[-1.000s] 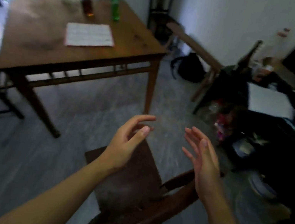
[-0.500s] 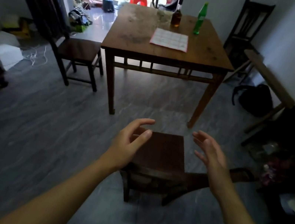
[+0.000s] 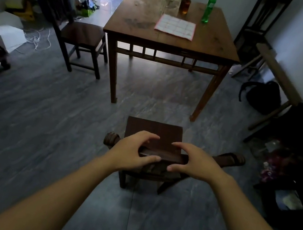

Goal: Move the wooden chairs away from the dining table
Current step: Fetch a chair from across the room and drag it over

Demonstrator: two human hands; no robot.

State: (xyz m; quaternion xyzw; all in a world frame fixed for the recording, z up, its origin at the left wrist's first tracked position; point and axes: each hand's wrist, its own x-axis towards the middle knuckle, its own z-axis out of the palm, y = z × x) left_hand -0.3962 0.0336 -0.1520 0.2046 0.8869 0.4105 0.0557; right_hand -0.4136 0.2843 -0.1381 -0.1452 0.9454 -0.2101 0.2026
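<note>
A dark wooden chair stands on the grey floor right in front of me, a short way back from the dining table. Its seat faces the table and its curved top rail is under my hands. My left hand and my right hand both wrap that rail, fingers over the far side and thumbs on the near side. A second wooden chair stands at the table's left side. A third dark chair is against the wall at the back right.
On the table are a brown bottle, a green bottle and a checked sheet. A wooden bench, a black backpack and dark clutter line the right wall. White boxes and cord lie at the left.
My view swung to face the table squarely. Both hands, open and hovering above the chair before, have come down and closed around its top rail.
</note>
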